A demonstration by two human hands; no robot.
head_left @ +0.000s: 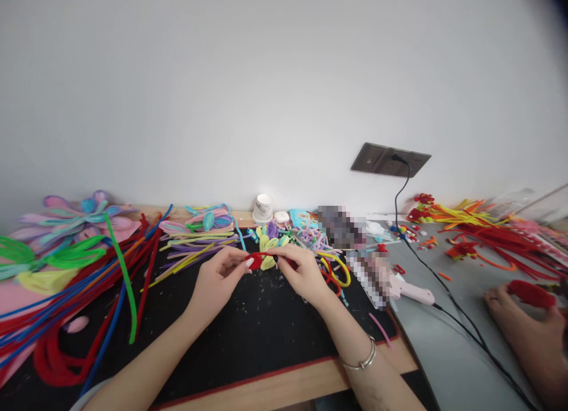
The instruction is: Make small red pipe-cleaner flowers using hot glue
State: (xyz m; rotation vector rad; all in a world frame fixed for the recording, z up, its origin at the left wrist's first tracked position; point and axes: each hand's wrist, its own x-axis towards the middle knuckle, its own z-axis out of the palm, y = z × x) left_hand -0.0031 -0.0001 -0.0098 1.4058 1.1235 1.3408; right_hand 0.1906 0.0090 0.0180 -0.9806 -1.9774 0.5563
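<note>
My left hand (pixel 220 279) pinches a red pipe cleaner (pixel 254 262), its end curled into a flat round shape, between thumb and fingers. The red strand runs across to my right hand (pixel 303 275), whose fingers are closed on its other part. Both hands are raised over the black mat (pixel 248 334). Just behind the red piece lie pale yellow pipe-cleaner loops (pixel 267 242). Close to my right hand are yellow looped pipe cleaners (pixel 341 269) on the mat. A bracelet circles my right wrist.
Long red and blue pipe cleaners (pixel 95 295) and fluffy flowers (pixel 86 213) fill the left. A white cup (pixel 263 207) stands by the wall. Rightward, a pink-handled corded tool (pixel 415 293) lies near a black cable (pixel 448 295). Another person's hand (pixel 523 334) holds something red.
</note>
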